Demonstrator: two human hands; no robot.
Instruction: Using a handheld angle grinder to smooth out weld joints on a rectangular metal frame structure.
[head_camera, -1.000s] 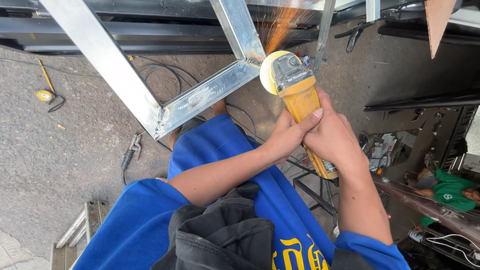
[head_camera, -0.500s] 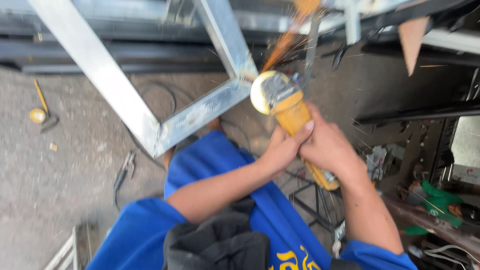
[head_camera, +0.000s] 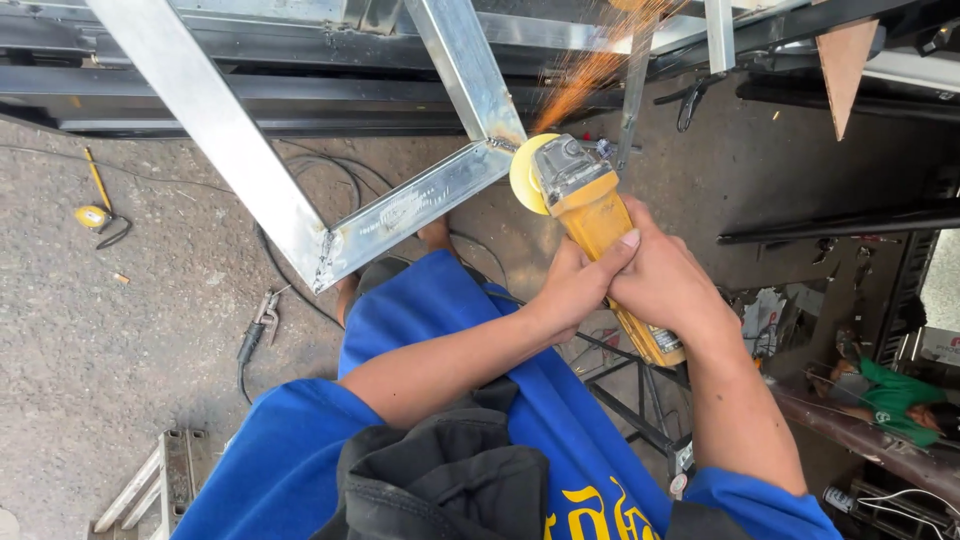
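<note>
Both my hands grip a yellow angle grinder (head_camera: 590, 215). My left hand (head_camera: 570, 285) wraps its body from the left, and my right hand (head_camera: 665, 280) holds it from the right, nearer the rear. The grinder's disc (head_camera: 525, 172) touches the corner joint of a galvanized steel frame (head_camera: 420, 200), and orange sparks (head_camera: 590, 70) fly up and to the right. The frame's square tubes run diagonally across the upper view. My blue trousers (head_camera: 440, 300) and dark shirt show below.
A welding electrode holder (head_camera: 258, 328) with black cable lies on the concrete floor at left. A yellow tape measure (head_camera: 92, 215) sits far left. Dark steel bars (head_camera: 830, 225) and a metal stand (head_camera: 640, 400) are at right. Another person in green (head_camera: 890, 395) is lower right.
The view has shifted slightly; the grinder stays on the frame joint with sparks still flying. Both hands keep the same grip.
</note>
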